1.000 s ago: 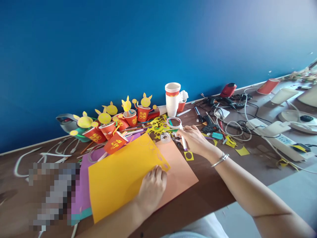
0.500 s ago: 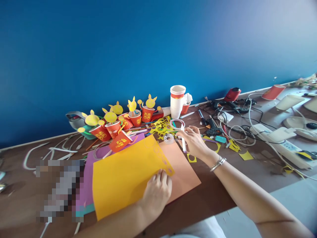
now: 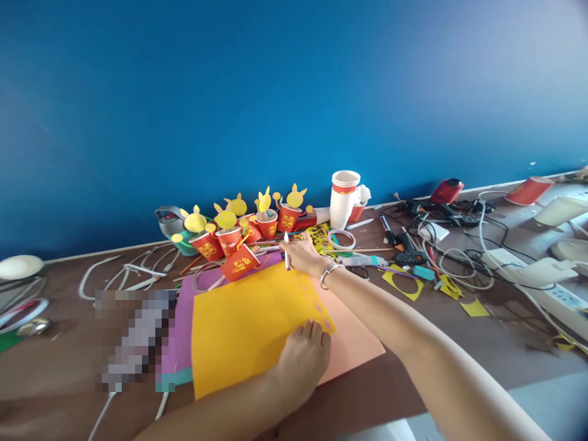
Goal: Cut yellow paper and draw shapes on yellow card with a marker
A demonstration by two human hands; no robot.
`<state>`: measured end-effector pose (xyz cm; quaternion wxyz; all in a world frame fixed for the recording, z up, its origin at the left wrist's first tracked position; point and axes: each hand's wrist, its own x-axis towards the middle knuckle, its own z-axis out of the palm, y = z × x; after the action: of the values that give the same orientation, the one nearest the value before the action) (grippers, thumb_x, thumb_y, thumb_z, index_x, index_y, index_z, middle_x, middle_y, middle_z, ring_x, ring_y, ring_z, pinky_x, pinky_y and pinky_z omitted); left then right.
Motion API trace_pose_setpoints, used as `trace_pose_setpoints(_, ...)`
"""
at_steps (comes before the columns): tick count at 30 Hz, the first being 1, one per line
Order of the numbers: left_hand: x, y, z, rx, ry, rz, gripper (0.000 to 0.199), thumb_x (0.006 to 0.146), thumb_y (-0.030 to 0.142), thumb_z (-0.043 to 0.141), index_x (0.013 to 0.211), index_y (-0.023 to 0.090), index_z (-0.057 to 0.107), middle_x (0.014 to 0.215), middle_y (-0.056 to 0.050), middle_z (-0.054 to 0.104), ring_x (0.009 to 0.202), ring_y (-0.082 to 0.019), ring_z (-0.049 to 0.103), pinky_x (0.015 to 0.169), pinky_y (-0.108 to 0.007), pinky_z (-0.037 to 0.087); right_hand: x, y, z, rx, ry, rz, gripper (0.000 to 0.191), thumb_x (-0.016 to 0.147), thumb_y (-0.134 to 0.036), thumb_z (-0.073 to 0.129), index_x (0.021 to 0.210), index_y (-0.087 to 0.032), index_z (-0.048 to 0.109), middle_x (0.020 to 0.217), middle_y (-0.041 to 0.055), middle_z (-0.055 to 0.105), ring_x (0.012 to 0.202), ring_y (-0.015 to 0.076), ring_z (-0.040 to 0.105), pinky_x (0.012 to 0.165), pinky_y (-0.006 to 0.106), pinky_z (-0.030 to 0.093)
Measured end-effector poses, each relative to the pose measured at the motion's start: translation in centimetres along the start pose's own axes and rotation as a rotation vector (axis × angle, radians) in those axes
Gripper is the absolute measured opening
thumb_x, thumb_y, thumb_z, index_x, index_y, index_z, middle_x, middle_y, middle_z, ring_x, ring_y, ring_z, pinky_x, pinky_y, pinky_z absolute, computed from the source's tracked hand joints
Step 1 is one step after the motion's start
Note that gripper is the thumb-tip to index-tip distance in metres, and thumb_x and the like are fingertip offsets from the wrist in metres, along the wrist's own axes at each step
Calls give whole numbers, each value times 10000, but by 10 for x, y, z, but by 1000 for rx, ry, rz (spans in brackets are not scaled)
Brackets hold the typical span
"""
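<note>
My right hand (image 3: pixel 304 254) is closed around a white marker pen (image 3: pixel 287 252), which stands nearly upright above the far edge of the yellow paper (image 3: pixel 243 318). My left hand (image 3: pixel 305 352) rests on the near right edge of that sheet, its fingers curled down; the fingertips are partly hidden. Small drawn outlines (image 3: pixel 316 303) run along the sheet's right side. Beneath it lie a peach sheet (image 3: pixel 356 343) and a purple sheet (image 3: pixel 181 334). A tipped red paper cup (image 3: pixel 239 263) touches the far edge of the sheets.
Red paper cups with yellow rabbit-eared cutouts (image 3: pixel 225 217) stand at the back. Right of them is a stack of white cups (image 3: pixel 342 205). Yellow scraps (image 3: pixel 402 285), a glue gun (image 3: pixel 408 248), cables and a power strip (image 3: pixel 528 275) cover the right side. A blurred-out object (image 3: pixel 138 343) lies left.
My right hand has moved left with the marker, from beside the tape roll to above the yellow sheet's far edge. My left hand stays on the sheet. The view has shifted slightly.
</note>
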<state>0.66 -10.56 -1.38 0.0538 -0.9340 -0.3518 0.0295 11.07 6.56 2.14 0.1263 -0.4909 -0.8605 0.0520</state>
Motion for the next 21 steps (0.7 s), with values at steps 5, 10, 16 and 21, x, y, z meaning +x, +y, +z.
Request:
trace_pose_setpoints(5,-1,-4,-3,-47,18,15,161,803,16,477,823,128,591,826,-99,627,778,-230,628,624,-331,525,4,0,1,-65,18,-29,235,734,-87,584,955,-154,540,846,79,665,771,216,590,844,364,261)
trace_pose_setpoints(10,7,-19,-5,-515,156,-186,177,868,127,438,800,163,598,779,-58,647,734,-197,626,662,-306,480,-25,10,-16,449,268,-38,325,727,-82,552,1032,-177,492,870,35,639,756,172,599,772,307,386)
trace_pose_setpoints(16,26,-42,-2,-1624,378,-628,436,871,556,392,776,158,543,663,-20,575,519,-116,529,451,-213,398,-81,3,-31,1007,377,-66,193,797,-215,590,947,-192,470,889,52,624,817,168,615,706,277,477)
trace_pose_setpoints(21,28,-46,-1,-1790,316,-611,599,814,713,342,733,147,521,540,14,504,380,-72,396,356,-191,272,-107,-8,-20,911,168,-133,222,790,-141,569,995,-190,498,863,39,625,782,157,610,713,279,483)
